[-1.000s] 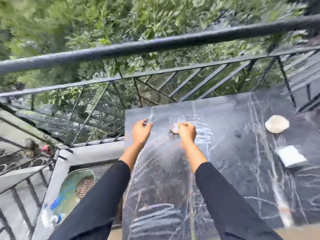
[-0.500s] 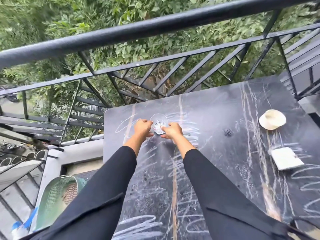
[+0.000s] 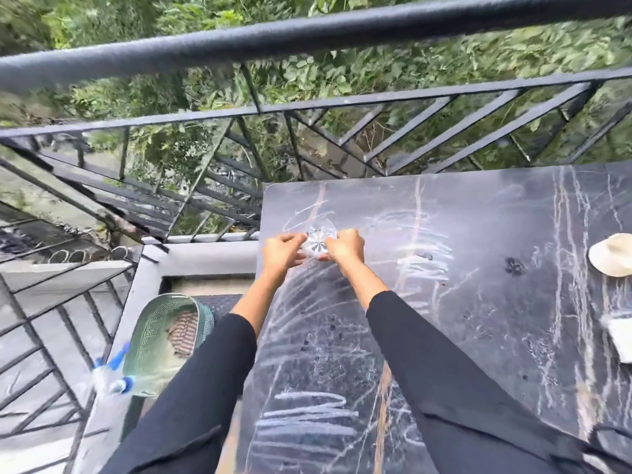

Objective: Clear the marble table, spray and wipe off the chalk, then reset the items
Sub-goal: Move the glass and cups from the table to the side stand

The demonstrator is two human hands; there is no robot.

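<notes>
two hands on one glass dish near the far left corner of the marble bench

one clear glass dish [image 3: 319, 236] is near the far left corner of the bench [image 3: 478, 302]; whether it rests there or is lifted i cannot tell. the left hand [image 3: 284, 249] pinches its left rim and the right hand [image 3: 345, 248] its right rim, fingers curled. chalk scribbles [image 3: 307, 412] cover the bench around and nearer than the dish. well to the right of the dish lie one round cream piece [image 3: 612, 254] and one white square pad [image 3: 620, 336]. off the bench, down to the left of the dish, one green mesh basket [image 3: 154, 336] holds one striped cloth [image 3: 183, 331], with one spray bottle [image 3: 109, 378] just beside it
</notes>
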